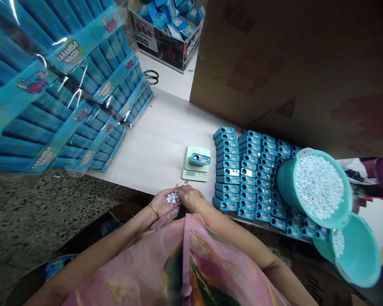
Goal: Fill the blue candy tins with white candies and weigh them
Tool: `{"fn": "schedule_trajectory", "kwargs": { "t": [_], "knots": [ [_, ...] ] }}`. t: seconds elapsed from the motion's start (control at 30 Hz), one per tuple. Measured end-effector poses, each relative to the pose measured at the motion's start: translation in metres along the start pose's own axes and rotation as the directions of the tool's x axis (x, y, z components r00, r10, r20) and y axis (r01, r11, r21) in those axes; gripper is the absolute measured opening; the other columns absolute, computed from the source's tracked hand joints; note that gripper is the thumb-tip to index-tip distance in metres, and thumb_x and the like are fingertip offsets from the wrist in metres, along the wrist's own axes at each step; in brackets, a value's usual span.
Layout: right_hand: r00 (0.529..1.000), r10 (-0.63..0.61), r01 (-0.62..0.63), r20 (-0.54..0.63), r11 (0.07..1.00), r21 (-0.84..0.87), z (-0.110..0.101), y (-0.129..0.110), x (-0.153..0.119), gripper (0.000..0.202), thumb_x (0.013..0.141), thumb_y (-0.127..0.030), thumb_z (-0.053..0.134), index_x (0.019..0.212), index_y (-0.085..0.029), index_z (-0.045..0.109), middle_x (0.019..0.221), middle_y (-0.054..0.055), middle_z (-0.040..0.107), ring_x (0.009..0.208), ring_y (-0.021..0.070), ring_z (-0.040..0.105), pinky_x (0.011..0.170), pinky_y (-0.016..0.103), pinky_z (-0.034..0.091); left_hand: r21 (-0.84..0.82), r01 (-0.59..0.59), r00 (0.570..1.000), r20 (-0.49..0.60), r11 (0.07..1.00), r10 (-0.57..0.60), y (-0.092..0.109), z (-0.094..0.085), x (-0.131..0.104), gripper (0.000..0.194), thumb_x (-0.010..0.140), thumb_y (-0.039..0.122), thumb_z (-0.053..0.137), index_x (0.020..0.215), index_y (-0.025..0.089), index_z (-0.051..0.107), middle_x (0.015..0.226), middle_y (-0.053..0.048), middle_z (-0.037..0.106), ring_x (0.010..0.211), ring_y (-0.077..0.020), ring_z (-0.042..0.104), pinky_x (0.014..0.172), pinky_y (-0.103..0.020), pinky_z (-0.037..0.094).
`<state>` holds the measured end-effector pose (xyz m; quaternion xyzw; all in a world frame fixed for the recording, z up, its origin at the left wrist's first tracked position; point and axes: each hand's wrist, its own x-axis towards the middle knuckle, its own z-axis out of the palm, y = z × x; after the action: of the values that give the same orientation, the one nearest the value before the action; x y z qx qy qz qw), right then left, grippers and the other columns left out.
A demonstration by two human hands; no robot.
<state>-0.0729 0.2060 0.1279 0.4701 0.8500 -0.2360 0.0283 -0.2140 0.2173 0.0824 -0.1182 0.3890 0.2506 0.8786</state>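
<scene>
Several small white candies lie in the cupped palm of my left hand, near the table's front edge. Beside it, my right hand has its fingers bent together at the candies; what its fingertips hold is too small to make out. Just beyond the hands, a blue box with a round hole on top rests on a pale green scale. Right of the scale stand rows of similar blue boxes.
Wrapped stacks of blue packs fill the left. Black scissors and a carton of blue boxes are at the back. A large cardboard box stands behind the rows. Right are a candy-filled teal bucket and another teal bucket.
</scene>
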Motion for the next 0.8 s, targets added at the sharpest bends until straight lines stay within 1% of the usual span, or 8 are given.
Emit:
{"fn": "schedule_trajectory", "kwargs": {
  "t": [0.17, 0.33, 0.47, 0.53, 0.6, 0.67, 0.7, 0.8],
  "knots": [
    [0.976, 0.088, -0.063, -0.198, 0.990, 0.125, -0.020, 0.020, 0.004, 0.017, 0.082, -0.017, 0.042, 0.097, -0.017, 0.050, 0.090, 0.005, 0.052, 0.085, 0.0155, 0.048, 0.073, 0.024, 0.041, 0.033, -0.168, 0.986, 0.029, 0.985, 0.167, 0.014, 0.026, 0.009, 0.015, 0.074, 0.007, 0.048, 0.082, 0.004, 0.061, 0.072, -0.009, 0.064, 0.067, -0.0152, 0.061, 0.067, -0.028, 0.051],
    [0.894, 0.201, -0.131, -0.401, 0.972, 0.195, -0.045, 0.061, 0.021, 0.017, 0.082, -0.018, 0.040, 0.093, -0.017, 0.053, 0.088, 0.006, 0.053, 0.082, 0.0149, 0.049, 0.074, 0.025, 0.039, 0.010, -0.210, 0.975, 0.081, 0.978, 0.208, 0.031, 0.043, 0.012, 0.020, 0.074, 0.008, 0.046, 0.086, 0.002, 0.061, 0.091, -0.018, 0.064, 0.091, -0.0233, 0.059, 0.081, -0.035, 0.047],
    [0.863, 0.273, -0.224, -0.424, 0.961, 0.162, -0.049, 0.083, 0.037, 0.018, 0.079, -0.017, 0.043, 0.093, -0.018, 0.055, 0.088, 0.006, 0.055, 0.081, 0.0164, 0.050, 0.069, 0.025, 0.040, 0.000, -0.232, 0.970, 0.067, 0.973, 0.232, 0.034, 0.040, 0.007, 0.022, 0.074, 0.009, 0.046, 0.089, 0.004, 0.060, 0.099, -0.018, 0.062, 0.099, -0.0254, 0.054, 0.083, -0.037, 0.047],
    [0.864, 0.279, -0.218, -0.420, 0.958, 0.188, -0.048, 0.087, 0.040, 0.021, 0.078, -0.016, 0.044, 0.096, -0.019, 0.056, 0.089, 0.006, 0.056, 0.081, 0.0164, 0.052, 0.069, 0.025, 0.040, -0.007, -0.237, 0.970, 0.054, 0.971, 0.237, 0.033, 0.034, 0.004, 0.021, 0.074, 0.009, 0.046, 0.089, 0.004, 0.060, 0.101, -0.018, 0.061, 0.101, -0.0265, 0.053, 0.083, -0.037, 0.047],
    [0.846, 0.288, -0.179, -0.448, 0.946, 0.271, -0.050, 0.087, 0.036, 0.023, 0.078, -0.016, 0.045, 0.098, -0.020, 0.056, 0.088, 0.005, 0.058, 0.081, 0.0155, 0.053, 0.071, 0.025, 0.041, -0.017, -0.239, 0.970, 0.032, 0.971, 0.240, 0.031, 0.025, -0.001, 0.021, 0.074, 0.008, 0.047, 0.088, 0.004, 0.060, 0.101, -0.018, 0.061, 0.102, -0.0272, 0.052, 0.083, -0.036, 0.047],
    [0.796, 0.337, -0.129, -0.503, 0.906, 0.403, -0.052, 0.089, 0.026, 0.021, 0.078, -0.020, 0.046, 0.096, -0.020, 0.058, 0.087, 0.004, 0.059, 0.080, 0.0144, 0.054, 0.073, 0.026, 0.042, -0.028, -0.243, 0.970, 0.001, 0.970, 0.243, 0.030, 0.014, -0.005, 0.020, 0.073, 0.008, 0.047, 0.088, 0.004, 0.060, 0.099, -0.018, 0.061, 0.100, -0.0269, 0.054, 0.081, -0.035, 0.049],
    [0.753, 0.389, -0.110, -0.530, 0.869, 0.482, -0.054, 0.090, 0.019, 0.020, 0.078, -0.022, 0.047, 0.094, -0.020, 0.058, 0.087, 0.003, 0.059, 0.080, 0.0141, 0.055, 0.073, 0.026, 0.043, -0.034, -0.246, 0.969, -0.015, 0.969, 0.245, 0.030, 0.007, -0.007, 0.020, 0.073, 0.007, 0.046, 0.088, 0.004, 0.060, 0.097, -0.018, 0.062, 0.098, -0.0265, 0.055, 0.079, -0.034, 0.050],
    [0.589, 0.608, -0.071, -0.533, 0.696, 0.715, -0.057, 0.096, -0.003, 0.021, 0.076, -0.029, 0.051, 0.091, -0.018, 0.059, 0.085, 0.003, 0.060, 0.074, 0.0133, 0.056, 0.067, 0.027, 0.047, -0.060, -0.255, 0.965, -0.079, 0.965, 0.250, 0.031, -0.010, -0.013, 0.020, 0.074, 0.006, 0.045, 0.087, 0.005, 0.060, 0.090, -0.017, 0.064, 0.090, -0.0246, 0.059, 0.073, -0.032, 0.052]
  ]
}}
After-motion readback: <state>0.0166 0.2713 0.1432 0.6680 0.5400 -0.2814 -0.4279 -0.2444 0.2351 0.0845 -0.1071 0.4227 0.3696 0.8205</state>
